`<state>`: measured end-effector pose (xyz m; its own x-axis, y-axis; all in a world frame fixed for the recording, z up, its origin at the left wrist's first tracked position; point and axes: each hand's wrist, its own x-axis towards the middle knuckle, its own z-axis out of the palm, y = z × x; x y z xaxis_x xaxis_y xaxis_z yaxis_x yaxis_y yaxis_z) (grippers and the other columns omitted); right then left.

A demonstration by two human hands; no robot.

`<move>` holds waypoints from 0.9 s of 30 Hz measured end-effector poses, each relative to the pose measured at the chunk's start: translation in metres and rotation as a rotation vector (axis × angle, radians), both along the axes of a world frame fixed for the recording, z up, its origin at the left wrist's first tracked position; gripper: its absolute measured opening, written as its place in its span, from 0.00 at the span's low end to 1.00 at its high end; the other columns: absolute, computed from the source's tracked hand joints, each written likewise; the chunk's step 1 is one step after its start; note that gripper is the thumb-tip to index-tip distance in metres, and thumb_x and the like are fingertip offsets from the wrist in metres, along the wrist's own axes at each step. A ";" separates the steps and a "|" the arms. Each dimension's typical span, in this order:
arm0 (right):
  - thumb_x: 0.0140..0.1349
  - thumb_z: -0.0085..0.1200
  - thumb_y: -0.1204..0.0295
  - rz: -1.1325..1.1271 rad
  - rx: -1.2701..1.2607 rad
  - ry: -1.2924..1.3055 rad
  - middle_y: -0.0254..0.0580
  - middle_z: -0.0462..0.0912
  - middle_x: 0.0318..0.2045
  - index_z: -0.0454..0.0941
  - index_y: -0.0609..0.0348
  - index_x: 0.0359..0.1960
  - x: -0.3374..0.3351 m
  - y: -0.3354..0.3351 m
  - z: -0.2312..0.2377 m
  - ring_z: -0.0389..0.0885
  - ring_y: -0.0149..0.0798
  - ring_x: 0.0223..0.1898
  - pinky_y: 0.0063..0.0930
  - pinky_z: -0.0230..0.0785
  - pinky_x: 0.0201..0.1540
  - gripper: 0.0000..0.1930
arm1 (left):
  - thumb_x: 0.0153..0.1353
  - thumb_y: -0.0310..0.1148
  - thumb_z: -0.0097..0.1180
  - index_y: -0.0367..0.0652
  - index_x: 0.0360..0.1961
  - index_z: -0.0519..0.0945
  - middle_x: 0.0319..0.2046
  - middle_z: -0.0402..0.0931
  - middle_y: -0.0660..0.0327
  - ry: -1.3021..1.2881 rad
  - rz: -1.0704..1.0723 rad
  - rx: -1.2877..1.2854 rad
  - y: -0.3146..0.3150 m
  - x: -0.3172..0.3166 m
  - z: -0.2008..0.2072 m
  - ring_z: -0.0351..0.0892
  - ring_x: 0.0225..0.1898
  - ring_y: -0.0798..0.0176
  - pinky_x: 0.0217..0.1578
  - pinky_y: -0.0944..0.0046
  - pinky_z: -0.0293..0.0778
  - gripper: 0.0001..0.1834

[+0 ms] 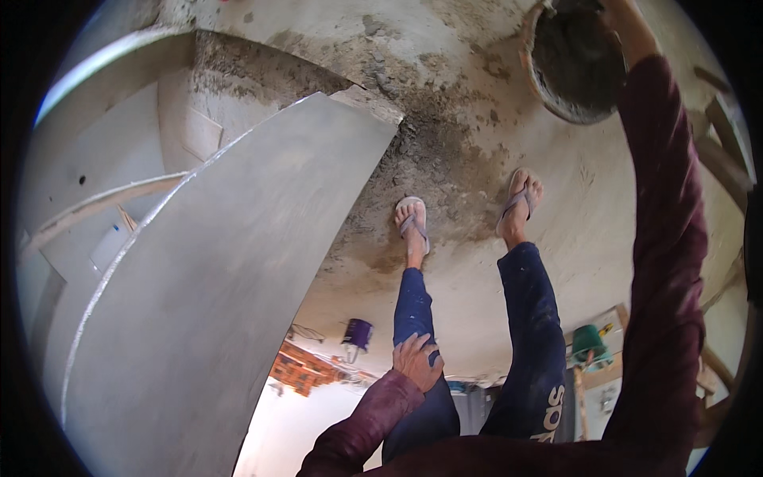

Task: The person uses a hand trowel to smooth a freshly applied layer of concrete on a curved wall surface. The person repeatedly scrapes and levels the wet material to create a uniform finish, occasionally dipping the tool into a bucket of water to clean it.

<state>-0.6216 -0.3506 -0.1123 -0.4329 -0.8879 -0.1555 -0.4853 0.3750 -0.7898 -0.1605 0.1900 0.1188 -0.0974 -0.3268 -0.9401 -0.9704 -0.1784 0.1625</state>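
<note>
My left hand [418,359] rests on my left knee, fingers spread over the dark blue trouser leg, holding nothing. At the upper right my right arm reaches far out in a maroon sleeve. My right hand [619,17] is at the far rim of a round basin [540,89] of grey wet mortar [574,60]. The picture's top edge cuts off its fingers, so what it holds, if anything, is hidden. Grey mortar crumbs [429,147] are spread over the floor in front of my feet.
A tall, smooth grey wall panel [230,230] with a curved pale edge stands close on my left. My sandaled feet [412,219] stand on the stained floor. Behind me are a purple bucket [357,334], a green bucket [589,343] and stacked bricks [306,369]. Wooden pieces [722,167] lie at the right.
</note>
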 end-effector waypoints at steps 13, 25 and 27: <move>0.73 0.49 0.68 -0.623 -0.028 -0.579 0.57 0.67 0.71 0.61 0.66 0.73 0.351 0.357 0.034 0.66 0.50 0.72 0.38 0.56 0.74 0.29 | 0.58 0.47 0.61 0.46 0.56 0.83 0.68 0.69 0.51 0.170 -0.491 0.205 -0.067 0.093 -0.004 0.57 0.74 0.44 0.73 0.42 0.51 0.26; 0.73 0.46 0.68 -0.689 -0.013 -0.764 0.52 0.73 0.46 0.63 0.48 0.74 0.495 0.348 0.097 0.74 0.56 0.47 0.46 0.68 0.54 0.28 | 0.69 0.60 0.46 0.57 0.68 0.70 0.74 0.61 0.61 0.401 -0.779 0.651 -0.047 0.185 -0.051 0.51 0.77 0.59 0.76 0.49 0.47 0.32; 0.73 0.47 0.66 -0.712 0.004 -0.759 0.52 0.73 0.45 0.64 0.48 0.74 0.496 0.338 0.097 0.75 0.56 0.45 0.46 0.69 0.52 0.27 | 0.71 0.61 0.43 0.58 0.69 0.68 0.76 0.59 0.64 0.493 -1.185 0.607 -0.053 0.184 -0.055 0.48 0.79 0.60 0.77 0.48 0.43 0.32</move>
<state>-0.1258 -0.0122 -0.0157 -0.6436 -0.4641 -0.6086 0.4735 0.3833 -0.7930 0.0239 0.1367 0.0637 -0.3784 0.6143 -0.6924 -0.4598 0.5245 0.7166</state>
